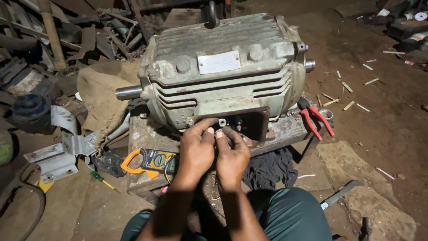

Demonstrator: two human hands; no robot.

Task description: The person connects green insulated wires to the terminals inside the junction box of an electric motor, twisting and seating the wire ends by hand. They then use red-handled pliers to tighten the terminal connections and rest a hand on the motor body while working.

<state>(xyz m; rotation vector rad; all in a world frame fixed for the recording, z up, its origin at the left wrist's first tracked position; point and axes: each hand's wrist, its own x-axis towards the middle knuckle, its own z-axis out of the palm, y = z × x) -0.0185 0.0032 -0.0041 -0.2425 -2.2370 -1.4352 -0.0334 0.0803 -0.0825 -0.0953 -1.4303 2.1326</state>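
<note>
A dirty repair workshop for big machines.

A big grey electric motor (223, 71) sits on a rusty metal worktop (142, 134) in the middle. Just left of the motor lies a brown sack (100, 96), and behind that is a heap of scrap metal (102, 35). Below the motor, on the worktop, lies an orange clamp meter (149, 161). Red pliers (315, 118) lie at the motor's right end. Right of the motor, the dirt floor (379, 116) has little wood chips on it. Bent metal brackets (58, 154) lie low to the motor's left.
</note>
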